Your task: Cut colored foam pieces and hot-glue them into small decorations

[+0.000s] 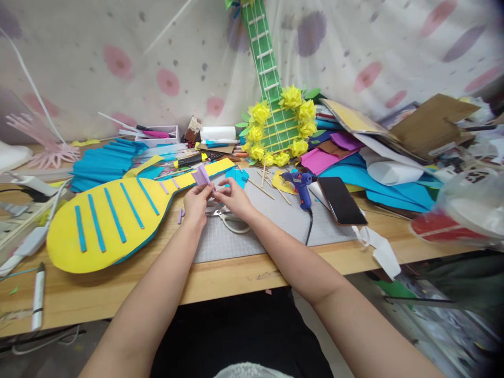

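Bare forearms right up front, reaching in over the edge of a wooden table. Left hand has some thin purple paper pinched between thumb and fingertips, poking up above them. Right hand is just beside it, thumb and finger held close, but I can't tell if it's gripping anything. Pale-handled metal scissors lie below the hands on a flat grey gridded mat.

Off to the left is a big yellow guitar, its neck running up behind the purple paper: rounded body, smooth matte face, blue edge, skinny blue strips across it and stubby purple strips on the neck.

On the other side you've got thin wooden sticks, a blue plastic glue gun and a glossy black phone. Way back stands a green guitar with crinkly yellow flowers, in front of a spotted, wrinkly sheet
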{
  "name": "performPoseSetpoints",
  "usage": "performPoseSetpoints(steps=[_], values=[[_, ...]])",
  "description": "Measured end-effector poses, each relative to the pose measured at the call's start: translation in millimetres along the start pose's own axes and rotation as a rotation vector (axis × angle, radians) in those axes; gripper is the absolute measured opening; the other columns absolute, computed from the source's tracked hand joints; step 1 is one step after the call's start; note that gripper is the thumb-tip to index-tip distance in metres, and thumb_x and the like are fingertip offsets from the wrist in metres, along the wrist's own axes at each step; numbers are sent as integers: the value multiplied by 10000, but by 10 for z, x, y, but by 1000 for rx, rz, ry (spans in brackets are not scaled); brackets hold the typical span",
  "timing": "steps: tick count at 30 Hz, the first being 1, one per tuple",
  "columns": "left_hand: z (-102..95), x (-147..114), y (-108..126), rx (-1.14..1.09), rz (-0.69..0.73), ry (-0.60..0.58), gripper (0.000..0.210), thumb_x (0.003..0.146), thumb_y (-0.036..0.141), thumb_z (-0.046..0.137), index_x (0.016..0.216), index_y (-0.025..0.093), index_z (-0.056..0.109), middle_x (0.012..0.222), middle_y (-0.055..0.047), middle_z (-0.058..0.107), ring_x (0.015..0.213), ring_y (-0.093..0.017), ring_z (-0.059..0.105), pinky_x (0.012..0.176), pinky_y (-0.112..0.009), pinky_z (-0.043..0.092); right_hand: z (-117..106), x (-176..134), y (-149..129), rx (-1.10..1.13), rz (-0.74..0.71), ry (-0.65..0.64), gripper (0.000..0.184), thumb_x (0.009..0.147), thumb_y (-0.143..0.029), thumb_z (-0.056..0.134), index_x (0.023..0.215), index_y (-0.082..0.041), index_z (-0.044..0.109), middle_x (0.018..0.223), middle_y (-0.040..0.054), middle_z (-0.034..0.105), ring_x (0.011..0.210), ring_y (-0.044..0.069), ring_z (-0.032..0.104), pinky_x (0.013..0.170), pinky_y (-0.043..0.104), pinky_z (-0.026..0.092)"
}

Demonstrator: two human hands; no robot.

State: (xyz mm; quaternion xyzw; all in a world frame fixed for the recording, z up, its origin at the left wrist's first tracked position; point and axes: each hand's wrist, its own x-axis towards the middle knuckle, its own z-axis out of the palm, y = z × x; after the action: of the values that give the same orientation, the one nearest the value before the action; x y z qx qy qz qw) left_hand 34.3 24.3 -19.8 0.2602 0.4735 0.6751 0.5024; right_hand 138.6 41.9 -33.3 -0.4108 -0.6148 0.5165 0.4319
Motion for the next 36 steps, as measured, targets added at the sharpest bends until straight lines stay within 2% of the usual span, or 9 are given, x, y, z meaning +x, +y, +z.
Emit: performPoseSetpoints(steps=[5, 10, 15, 20, 27, 32, 36], values=[[-4, 13, -2, 27, -24, 1, 381, 414, 322, 817, 670, 122, 618, 575, 7, 604, 503, -99, 550, 522, -228, 427, 20, -2, -28, 51, 41, 19, 277, 698, -189, 627, 835, -223, 388, 602, -88, 614, 574, 102, 623, 641, 270, 507], [6, 6, 31, 20, -63, -41, 384, 537, 457, 746, 673, 124, 612, 634, -44, 644, 611, -148, 620, 576, -253, 473, -1, -15, -126, 282, 171, -34, 297, 703, -140, 620, 805, -219, 353, 565, -90, 624, 516, 89, 613, 607, 250, 515], [-33, 35, 43, 29, -64, -115, 366, 509, 391, 772, 719, 115, 654, 698, -66, 675, 664, -171, 637, 587, -260, 480, -31, -5, -122, 287, 228, -68, 244, 738, -139, 606, 813, -205, 384, 581, -76, 639, 531, 83, 625, 592, 233, 513], [-41, 38, 46, 35, -99, -158, 373, 470, 298, 788, 773, 118, 664, 706, -66, 674, 642, -171, 630, 585, -273, 474, -30, 19, -91, 279, 234, -48, 230, 750, -170, 615, 806, -201, 393, 553, -79, 623, 530, 85, 629, 588, 230, 520], [-43, 47, 14, 53, -39, -82, 329, 447, 281, 791, 699, 142, 632, 601, -11, 626, 601, -142, 605, 557, -238, 453, -12, -9, -75, 183, 187, -73, 217, 735, -199, 632, 780, -200, 420, 555, -74, 619, 532, 86, 618, 571, 233, 521], [-58, 65, 32, 43, -40, -41, 320, 428, 277, 801, 668, 134, 646, 610, -24, 637, 584, -137, 600, 546, -232, 440, -13, -18, -50, 42, 116, -70, 184, 713, -161, 624, 732, -194, 444, 560, -68, 610, 547, 98, 613, 613, 266, 521], [-44, 43, 29, 72, -69, -108, 368, 435, 303, 803, 732, 131, 671, 670, -47, 664, 613, -142, 605, 583, -246, 457, -9, -12, -24, 34, 92, -8, 183, 711, -162, 609, 729, -200, 431, 556, -79, 590, 529, 90, 597, 587, 245, 504]])
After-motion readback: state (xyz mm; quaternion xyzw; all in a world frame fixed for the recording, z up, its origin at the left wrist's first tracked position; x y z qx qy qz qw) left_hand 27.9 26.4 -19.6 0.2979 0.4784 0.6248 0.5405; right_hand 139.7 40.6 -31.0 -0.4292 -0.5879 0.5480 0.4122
